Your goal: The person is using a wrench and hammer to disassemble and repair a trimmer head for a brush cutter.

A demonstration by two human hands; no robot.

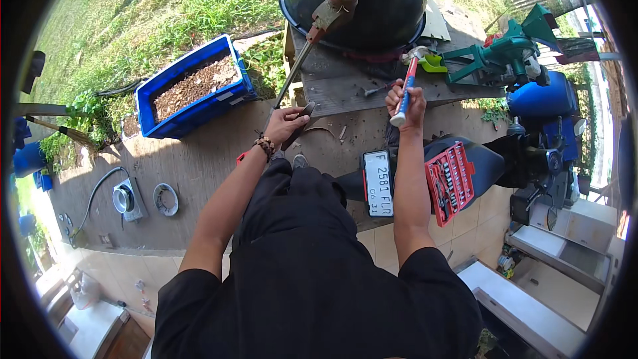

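In front of you is one wooden counter [332, 86]. One big black tub [379, 6] sits rim down on it, so you cannot tell what is under it. To your right stands one motorbike [483, 166] with a dark seat. To your left sits one blue crate [199, 112], partly filled with brown, crumbly soil [193, 86]. At the counter's right end is one green machine [508, 50] with a hopper, and below it one blue barrel [545, 98], contents hidden. One long metal bar [297, 70] with a rusty block at its upper end slants down beside your left hand. One red tool case [441, 159] lies open by the seat, holding rows of silvery sockets and tools, too small to count. On the floor at left are two round metal pieces [123, 200].

Of your two hands, the right hand [407, 103] is wrapped around one red-and-blue hammer [410, 80], its head raised near one lime scoop [434, 64]. Your left hand [287, 126] pinches one narrow dark piece [308, 110] at the counter's near edge.
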